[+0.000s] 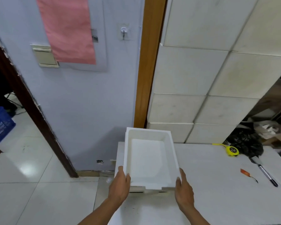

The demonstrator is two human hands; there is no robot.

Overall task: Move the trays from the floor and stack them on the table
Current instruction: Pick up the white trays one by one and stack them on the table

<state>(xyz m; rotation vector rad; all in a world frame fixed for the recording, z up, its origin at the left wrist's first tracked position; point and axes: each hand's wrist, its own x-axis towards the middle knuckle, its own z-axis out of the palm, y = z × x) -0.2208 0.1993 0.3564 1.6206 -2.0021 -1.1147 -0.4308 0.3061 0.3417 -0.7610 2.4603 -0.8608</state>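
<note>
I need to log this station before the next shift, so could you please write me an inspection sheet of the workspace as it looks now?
Surface: white table, left corner near the wall.
Job's things: white foam tray, open side up, at the table's left edge, on at least one more tray whose edge shows below; how many is hidden.
Clutter: yellow tape measure, black pen, small orange tag, black bag.
Grippers: left hand and right hand grip the tray's near corners.
Cables: thin dark lead from the orange tag; cords on the floor in the doorway, indistinct.
Surroundings: tiled floor, blue crate, pink sheet and hook on the wall.
</note>
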